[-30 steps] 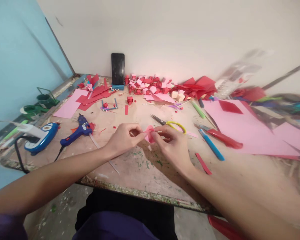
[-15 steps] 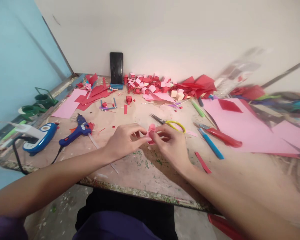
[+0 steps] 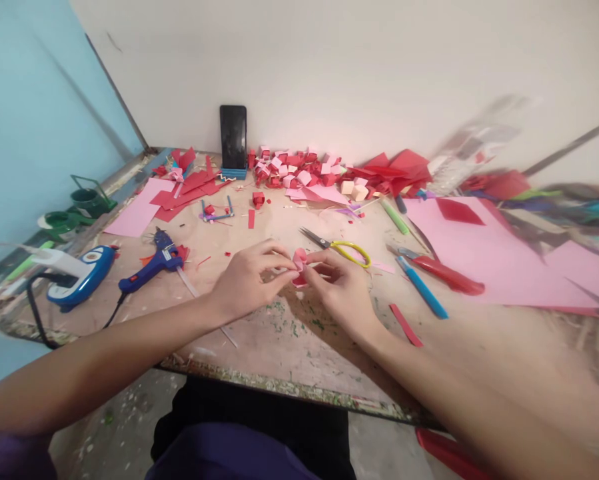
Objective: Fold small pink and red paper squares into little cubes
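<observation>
Left hand [image 3: 246,280] and right hand [image 3: 346,290] are both pinching nearly closed on the pink paper [image 3: 300,257], holding it between them above the worktop [image 3: 289,363], just left of the scissors [image 3: 322,242]. I'm reading this as a shaping step, calling for light, steady pinches. Versus a second ago, the paper is showing more curled, less flat.

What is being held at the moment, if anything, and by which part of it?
A small pink paper piece, pinched at its sides between both hands' fingertips.
</observation>
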`<state>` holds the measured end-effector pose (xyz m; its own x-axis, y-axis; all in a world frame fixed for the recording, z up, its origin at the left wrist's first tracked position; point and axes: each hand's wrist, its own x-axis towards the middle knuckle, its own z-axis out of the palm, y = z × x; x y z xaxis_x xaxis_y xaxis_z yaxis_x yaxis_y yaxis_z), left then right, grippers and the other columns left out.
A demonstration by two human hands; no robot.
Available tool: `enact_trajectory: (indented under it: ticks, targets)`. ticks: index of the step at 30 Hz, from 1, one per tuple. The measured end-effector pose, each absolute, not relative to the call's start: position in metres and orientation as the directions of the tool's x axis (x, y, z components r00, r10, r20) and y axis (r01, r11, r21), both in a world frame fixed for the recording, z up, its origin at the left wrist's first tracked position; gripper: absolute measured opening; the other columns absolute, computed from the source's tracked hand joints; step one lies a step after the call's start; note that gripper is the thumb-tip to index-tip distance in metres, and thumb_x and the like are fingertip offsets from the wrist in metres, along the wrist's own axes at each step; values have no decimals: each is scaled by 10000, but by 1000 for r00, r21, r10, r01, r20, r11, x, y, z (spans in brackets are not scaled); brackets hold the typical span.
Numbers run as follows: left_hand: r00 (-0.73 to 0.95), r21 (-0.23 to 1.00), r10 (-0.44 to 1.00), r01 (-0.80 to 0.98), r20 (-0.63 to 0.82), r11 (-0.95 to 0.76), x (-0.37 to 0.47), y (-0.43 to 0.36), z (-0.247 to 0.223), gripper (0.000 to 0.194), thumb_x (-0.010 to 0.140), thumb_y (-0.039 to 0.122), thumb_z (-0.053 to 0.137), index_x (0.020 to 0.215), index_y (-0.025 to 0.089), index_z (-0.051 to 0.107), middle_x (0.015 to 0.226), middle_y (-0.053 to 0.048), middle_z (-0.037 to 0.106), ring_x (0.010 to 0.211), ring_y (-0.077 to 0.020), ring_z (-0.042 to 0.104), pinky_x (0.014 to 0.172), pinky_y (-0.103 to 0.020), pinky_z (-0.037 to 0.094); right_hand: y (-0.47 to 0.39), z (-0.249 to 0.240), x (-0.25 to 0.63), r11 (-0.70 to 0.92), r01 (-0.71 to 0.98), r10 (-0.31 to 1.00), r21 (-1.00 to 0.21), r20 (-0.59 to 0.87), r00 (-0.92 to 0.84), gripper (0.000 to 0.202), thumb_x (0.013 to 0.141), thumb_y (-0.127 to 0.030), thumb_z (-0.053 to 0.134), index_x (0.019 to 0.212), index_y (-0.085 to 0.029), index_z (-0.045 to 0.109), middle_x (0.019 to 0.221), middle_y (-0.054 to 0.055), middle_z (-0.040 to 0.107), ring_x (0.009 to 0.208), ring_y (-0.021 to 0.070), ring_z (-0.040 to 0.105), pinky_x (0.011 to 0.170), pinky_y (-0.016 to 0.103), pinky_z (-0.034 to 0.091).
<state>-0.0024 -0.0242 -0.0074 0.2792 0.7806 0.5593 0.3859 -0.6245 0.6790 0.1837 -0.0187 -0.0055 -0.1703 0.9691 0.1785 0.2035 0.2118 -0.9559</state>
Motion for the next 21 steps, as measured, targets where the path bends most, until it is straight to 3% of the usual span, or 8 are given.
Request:
enact_trajectory:
  ticks: [3, 9, 13, 21]
  targets:
    - [275, 704, 794, 367, 542, -608, -2, -26, -4, 114, 894, 131, 674, 925, 194, 763, 1060, -58, 746, 977, -177, 711, 858, -309, 591, -16, -6, 185, 192, 190, 972, -963, 160, -174, 156, 847, -318, 730, 888, -167, 719, 860, 60, 734, 703, 204, 726, 633, 333, 606]
    - [244, 754, 835, 358, 494, -551, 0, -27, -6, 117, 832, 235, 784, 928, 184, 743, 1004, -51, 761, 880, -162, 715, 697, -245, 591, -17, -4, 184, 196, 209, 974, -958, 166, -152, 155, 840, -319, 746, 879, -170, 726, 878, 63, 748, 735, 203, 724, 642, 321, 589]
    - [208, 742, 840, 396, 501, -541, 0, -26, -6, 37, 871, 196, 725, 904, 182, 732, 921, -41, 752, 794, -145, 699, 669, -238, 575, -18, -3, 184, 169, 191, 979, -967, 143, -142, 169, 843, -337, 741, 884, -175, 715, 882, 64, 745, 732, 204, 724, 645, 331, 600]
    - [275, 706, 813, 404, 513, -582, -3, -23, -7, 90, 892, 182, 702, 932, 205, 779, 1105, -67, 729, 1000, -186, 709, 860, -308, 591, -18, -3, 185, 166, 204, 980, -965, 139, -143, 177, 841, -347, 740, 870, -174, 716, 841, 67, 748, 699, 209, 735, 617, 322, 595]
